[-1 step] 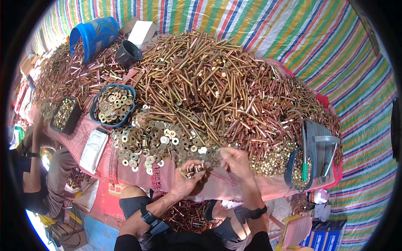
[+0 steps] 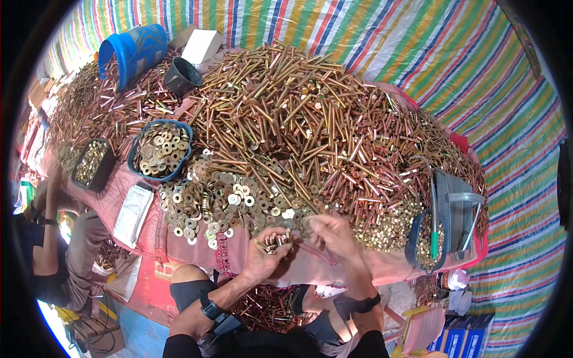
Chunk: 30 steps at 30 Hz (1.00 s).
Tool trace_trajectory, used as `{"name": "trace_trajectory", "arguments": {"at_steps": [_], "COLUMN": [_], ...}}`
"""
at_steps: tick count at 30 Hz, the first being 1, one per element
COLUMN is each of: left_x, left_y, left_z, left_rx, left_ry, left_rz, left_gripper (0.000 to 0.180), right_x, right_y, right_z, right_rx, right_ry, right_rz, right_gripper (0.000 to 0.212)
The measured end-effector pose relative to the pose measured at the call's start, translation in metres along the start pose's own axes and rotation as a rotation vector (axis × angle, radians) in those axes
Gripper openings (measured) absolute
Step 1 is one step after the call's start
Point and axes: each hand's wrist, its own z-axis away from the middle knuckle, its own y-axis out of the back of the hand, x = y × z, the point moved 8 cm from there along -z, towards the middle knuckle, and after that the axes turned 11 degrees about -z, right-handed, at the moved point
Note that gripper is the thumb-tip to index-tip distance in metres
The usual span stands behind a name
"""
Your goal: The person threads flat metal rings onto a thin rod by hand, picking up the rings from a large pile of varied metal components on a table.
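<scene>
Metal fasteners (image 2: pixel 276 243): small clutch, lower centre of frame, held in the left hand (image 2: pixel 261 260). Gold-toned, shiny, rod-like; lying close side by side, exact type partly hidden by fingers. Flat washers (image 2: pixel 239 195): loose heap, centre to left of centre. Round, centre-holed, dull brass to bright silver; many overlapping, mostly lying flat.

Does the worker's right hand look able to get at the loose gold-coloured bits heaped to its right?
Very likely yes: the right hand is just beside the gold-coloured bits, and nothing seems to stand between them. Whether it holds something is too blurred to tell.
</scene>
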Motion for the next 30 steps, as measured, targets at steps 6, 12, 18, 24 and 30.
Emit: {"name": "trace_trajectory", "arguments": {"at_steps": [6, 12, 18, 24, 30], "left_x": [0.009, 0.014, 0.007, 0.005, 0.000], "left_y": [0.002, -0.007, -0.006, -0.009, -0.002], "left_z": [-0.006, -0.004, -0.002, -0.002, -0.009], "left_rx": [-0.010, -0.047, -0.048, -0.014, 0.005], "left_ry": [-0.067, -0.098, 0.016, -0.004, 0.024], "left_rz": [0.046, -0.125, -0.142, 0.011, -0.040], "left_gripper": [0.028, 0.021, 0.021, 0.022, 0.021], "right_x": [0.014, -0.019, -0.025, -0.032, -0.027], "right_y": [-0.016, 0.013, 0.003, -0.003, 0.011], "right_z": [0.009, -0.014, -0.040, -0.045, -0.033], "right_rx": [-0.104, 0.329, 0.361, 0.309, 0.193], "right_ry": [-0.106, 0.403, 0.240, 0.203, 0.210], "right_rz": [-0.047, 0.496, 0.906, 1.010, 0.426], "right_gripper": [0.031, 0.026, 0.026, 0.024, 0.022]}}
